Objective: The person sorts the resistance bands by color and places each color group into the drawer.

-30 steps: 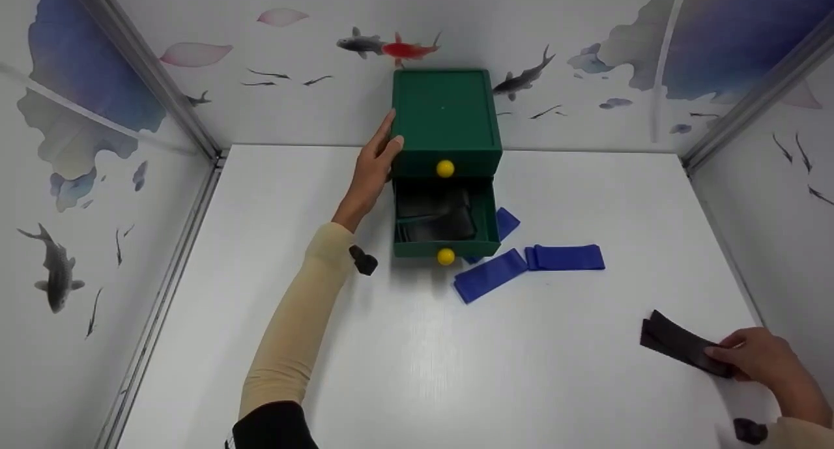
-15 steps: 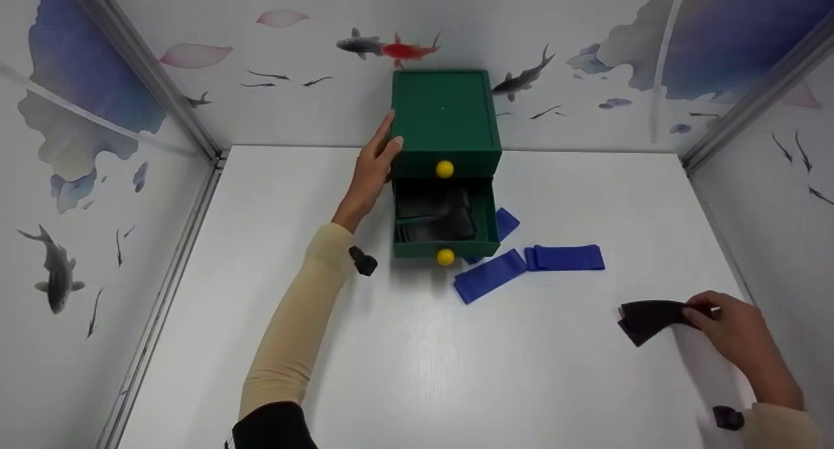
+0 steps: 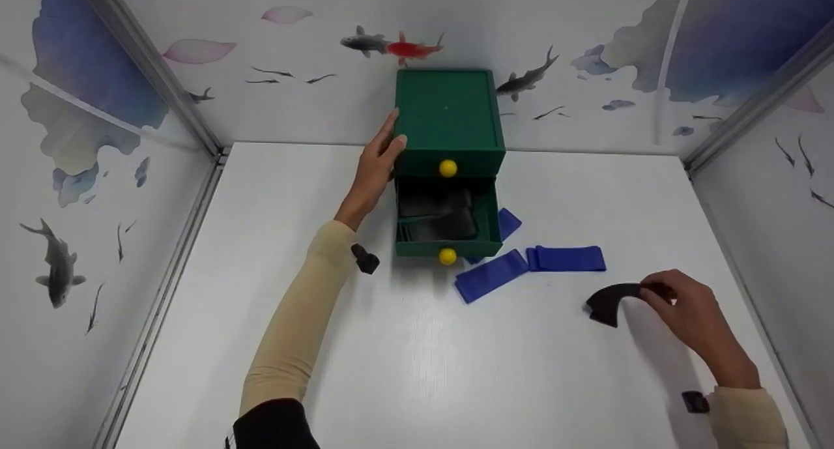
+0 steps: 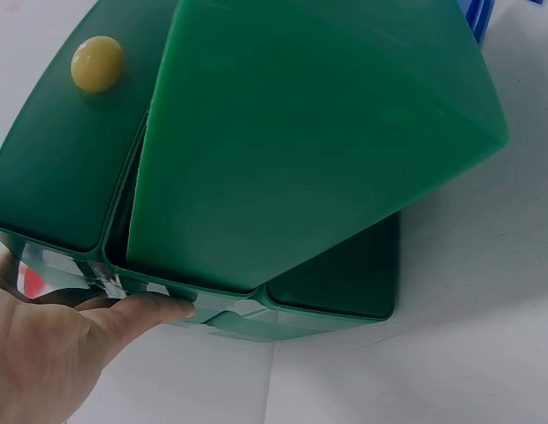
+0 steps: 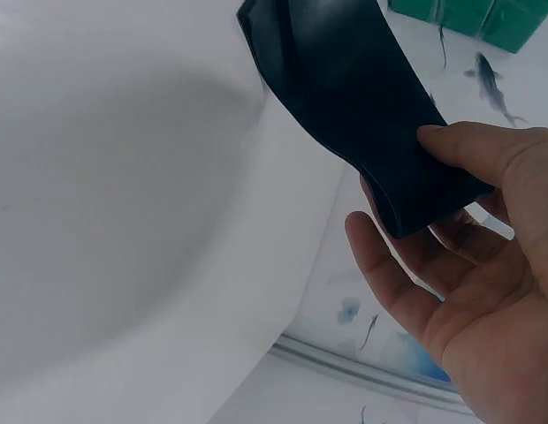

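Pinching a black strip (image 5: 353, 88), right fingers (image 5: 473, 152) partly hide it.

Left arm (image 3: 296, 318): reaching forward, nearly straight, tan sleeve down to a bare wrist. Left hand (image 3: 373, 169) near the table's (image 3: 456, 358) far edge, left of its middle; forefinger straight, thumb (image 4: 150, 309) extended and spread away from the fingers. Right forearm (image 3: 733, 364) slanting in from the near side. Right hand (image 3: 690, 315) above the table, near its right edge, thumb (image 5: 473, 150) and fingers in a pinch, one finger (image 5: 376, 261) standing apart.
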Motion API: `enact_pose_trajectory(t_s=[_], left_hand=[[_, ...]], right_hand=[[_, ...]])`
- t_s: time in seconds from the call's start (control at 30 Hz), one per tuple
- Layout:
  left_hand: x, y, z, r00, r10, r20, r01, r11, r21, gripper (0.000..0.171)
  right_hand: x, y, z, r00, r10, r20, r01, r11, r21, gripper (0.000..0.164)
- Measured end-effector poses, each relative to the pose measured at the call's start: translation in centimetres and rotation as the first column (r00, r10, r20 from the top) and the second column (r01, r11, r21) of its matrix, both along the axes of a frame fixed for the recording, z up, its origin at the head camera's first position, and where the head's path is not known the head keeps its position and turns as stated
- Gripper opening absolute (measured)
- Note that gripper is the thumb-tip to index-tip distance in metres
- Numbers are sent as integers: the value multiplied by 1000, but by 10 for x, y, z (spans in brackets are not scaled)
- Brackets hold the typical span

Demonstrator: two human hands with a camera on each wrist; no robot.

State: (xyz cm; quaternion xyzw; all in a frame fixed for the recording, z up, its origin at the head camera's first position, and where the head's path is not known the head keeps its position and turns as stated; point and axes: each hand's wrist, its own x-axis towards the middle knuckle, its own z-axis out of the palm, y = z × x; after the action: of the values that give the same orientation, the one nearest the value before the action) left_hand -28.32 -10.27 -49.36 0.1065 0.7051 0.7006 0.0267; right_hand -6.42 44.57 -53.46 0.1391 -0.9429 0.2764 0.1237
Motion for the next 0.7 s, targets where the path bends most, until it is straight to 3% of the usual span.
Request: enact_pose_trajectory(t_s=[0.43,0.7], left_hand=[[-1,0,1,1000,2,-2,-2,1000,7,64],[0,1,1,1000,3,3,-3,1000,7,63]], right_hand=[[-19,-34,19,987,124,-100,-125,992,-11,34],[-29,-49,30,966,176,-188,-183,983,-18,36]])
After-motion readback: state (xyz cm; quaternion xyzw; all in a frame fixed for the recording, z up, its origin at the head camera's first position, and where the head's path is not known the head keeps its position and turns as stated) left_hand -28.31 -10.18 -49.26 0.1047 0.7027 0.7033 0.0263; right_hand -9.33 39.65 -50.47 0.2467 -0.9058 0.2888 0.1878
